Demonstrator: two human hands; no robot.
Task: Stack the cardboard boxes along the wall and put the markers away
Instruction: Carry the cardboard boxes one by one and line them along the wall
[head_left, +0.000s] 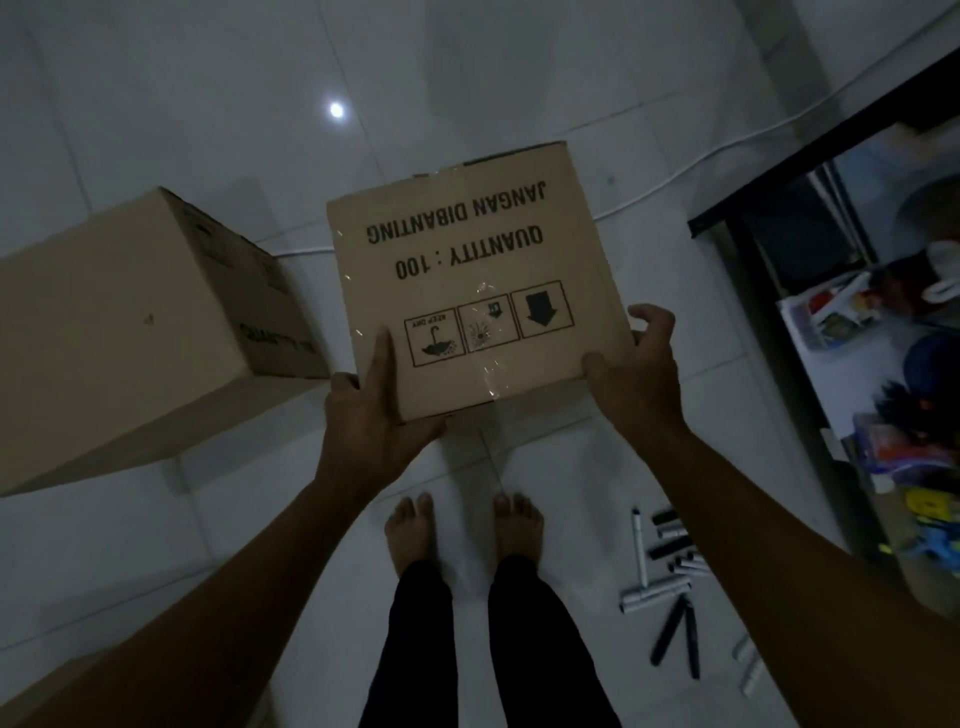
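1. The person stands barefoot on a white tiled floor (545, 467), holding a box (478, 280) out in front, above the floor.
2. The left hand (374, 415) grips the box's near left corner, thumb flat on the top face, fingers hidden beneath.
3. The right hand (639, 364) grips the near right corner, thumb on the top edge, fingers curled round the side.
4. The box's top face reads upside down: "JANGAN DIBANTING", "QUANTITY : 100", with three handling symbols near the hands.
5. A second box (130, 332), larger in view, sits on the floor to the left, apart from the held one.
6. The markers (670, 577) lie scattered on the floor beside the right foot (519, 525), some black, some pale.
7. A dark shelf (810, 332) with cluttered, colourful items stands at the right.
8. A white cable (675, 176) runs across the floor beyond the box.
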